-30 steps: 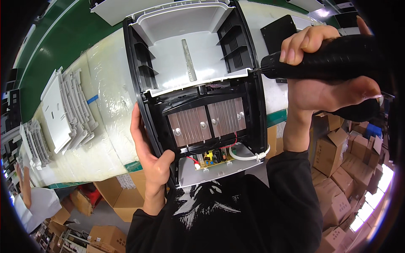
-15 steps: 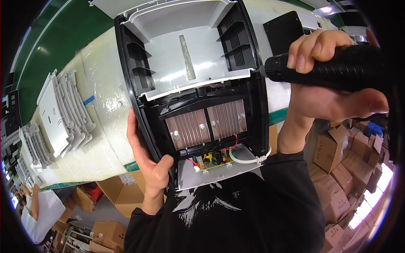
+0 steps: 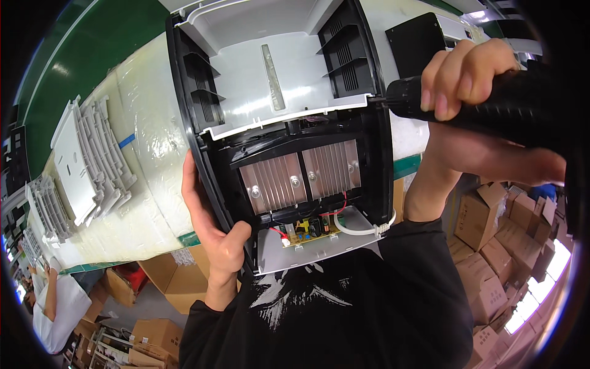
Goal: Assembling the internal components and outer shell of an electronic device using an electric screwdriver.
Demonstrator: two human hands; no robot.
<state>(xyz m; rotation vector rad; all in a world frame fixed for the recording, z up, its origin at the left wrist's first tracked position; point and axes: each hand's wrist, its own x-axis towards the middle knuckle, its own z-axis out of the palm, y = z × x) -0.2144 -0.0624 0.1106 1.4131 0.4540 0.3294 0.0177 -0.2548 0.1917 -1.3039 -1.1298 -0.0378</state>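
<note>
Before me stands an open appliance housing with black side walls and a white inner shell. Two finned metal heat sinks sit in its lower half. Below them lies a small circuit board with red wires, beside a white cable. My left hand grips the housing's lower left edge, thumb on top and fingers along the outer side. In my right hand is a black electric screwdriver, held sideways. Its tip meets the right side wall near the white shell's corner; the screw point itself is too small to make out.
Stacked white plastic panels lie left on the film-covered bench. A black panel stands at the far right. Cardboard boxes are piled on the floor at right, others at lower left. Another person works at far left.
The screwdriver tip has moved slightly closer against the housing's right wall, and my right hand has shifted a little. The view has moved slightly; my left hand keeps its grip.
</note>
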